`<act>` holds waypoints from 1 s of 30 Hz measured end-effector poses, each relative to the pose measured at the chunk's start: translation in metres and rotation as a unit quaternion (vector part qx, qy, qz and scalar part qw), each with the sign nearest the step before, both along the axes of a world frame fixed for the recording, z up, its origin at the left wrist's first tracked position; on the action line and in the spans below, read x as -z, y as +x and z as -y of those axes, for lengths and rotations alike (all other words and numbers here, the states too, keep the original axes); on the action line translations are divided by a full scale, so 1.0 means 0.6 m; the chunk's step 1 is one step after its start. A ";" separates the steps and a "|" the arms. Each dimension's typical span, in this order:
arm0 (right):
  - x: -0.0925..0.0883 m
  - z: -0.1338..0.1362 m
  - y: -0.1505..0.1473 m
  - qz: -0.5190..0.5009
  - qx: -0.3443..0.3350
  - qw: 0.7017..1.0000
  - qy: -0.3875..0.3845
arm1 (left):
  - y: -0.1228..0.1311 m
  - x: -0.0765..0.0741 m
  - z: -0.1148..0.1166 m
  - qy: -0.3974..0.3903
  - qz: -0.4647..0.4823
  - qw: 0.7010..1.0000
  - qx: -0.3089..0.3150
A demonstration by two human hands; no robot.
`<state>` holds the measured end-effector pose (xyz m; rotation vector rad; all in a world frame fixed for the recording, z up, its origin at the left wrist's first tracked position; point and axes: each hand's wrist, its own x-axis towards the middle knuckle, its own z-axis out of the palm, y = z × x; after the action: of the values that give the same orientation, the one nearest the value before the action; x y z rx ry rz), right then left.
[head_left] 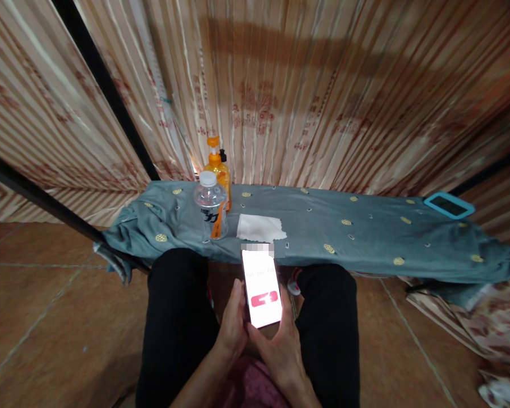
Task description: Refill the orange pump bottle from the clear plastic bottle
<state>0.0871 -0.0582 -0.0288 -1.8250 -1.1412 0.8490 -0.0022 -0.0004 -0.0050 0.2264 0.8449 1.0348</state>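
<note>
So the phone (262,289) is found low in the middle of the frame, held between the two black-trousered knees (178,317), just below the near edge of the table (365,232). It's gripped from both sides. The left hand (233,326) is curled round its left edge with the thumb laid along it, and the right hand (280,345) is cupped under the lower right corner, fingers wrapped behind, thumb near the bottom of the glass. Probably it's propped that way so the lit screen is turned up at the face and the red button can be reached by a thumb. The long axis runs almost straight up the frame, the top end pointed at the table and leaned a touch left. Further up, a clear water bottle (211,207) is stood on the grey-green cover with an orange pump bottle (219,170) right behind it, and a white cloth (260,228) is laid flat just beside it. A blue-cased gadget (449,205) is parked at the far right end, and striped curtains (323,85) are hung all around.
</note>
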 end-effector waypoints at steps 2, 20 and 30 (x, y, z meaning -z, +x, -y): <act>0.000 0.001 0.000 0.001 0.001 1.000 -0.003 | 0.000 0.000 0.000 -0.001 0.003 1.000 0.000; -0.010 0.001 0.000 -0.007 -0.006 1.000 -0.027 | 0.002 -0.004 0.002 -0.018 0.010 1.000 -0.010; -0.005 0.004 -0.001 0.007 -0.005 1.000 -0.014 | 0.002 -0.009 0.003 -0.017 -0.006 1.000 -0.010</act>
<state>0.0867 -0.0603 -0.0257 -1.8523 -1.1531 0.8640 -0.0010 -0.0023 0.0006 0.1965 0.8758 1.0385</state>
